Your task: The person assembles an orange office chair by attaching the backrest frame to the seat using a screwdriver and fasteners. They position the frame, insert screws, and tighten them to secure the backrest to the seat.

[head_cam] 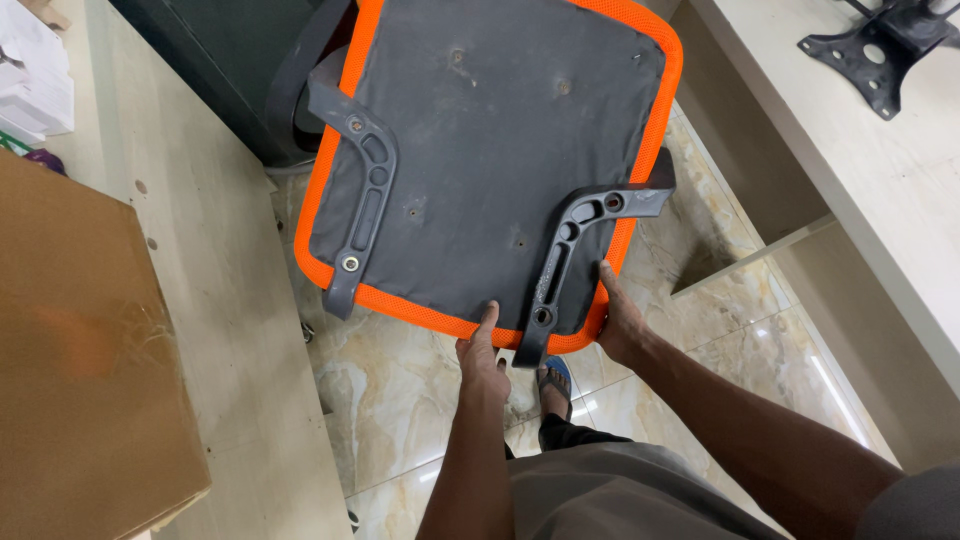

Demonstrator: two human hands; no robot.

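Around you, a brown cardboard box [85, 370] fills the lower left of the frame, resting on a pale wooden worktop [215, 300] that runs up the left side. At the upper left corner sit some white packages [35, 75], too cropped to name closer. On the right a second pale table [880, 170] slants down the frame, with a black metal chair mechanism plate [885, 45] lying on it at the upper right. Below everything is a glossy marbled tile floor [400, 400], and your sandalled foot [555, 378] shows just under the seat's near edge.

The upturned chair seat [490, 150] takes up the upper middle of the frame, its grey underside facing you inside an orange mesh border. Two dark plastic armrest brackets [365, 200] are fixed across it, one on the left, one on the right.

Your left hand [483, 365] meets the seat's near edge at centre, index finger stretched up onto the orange rim, other fingers loosely curled. Your right hand [620, 320] grips the lower right corner, fingers probably wrapped beneath and out of sight.

The box is closed, so its contents cannot be seen.
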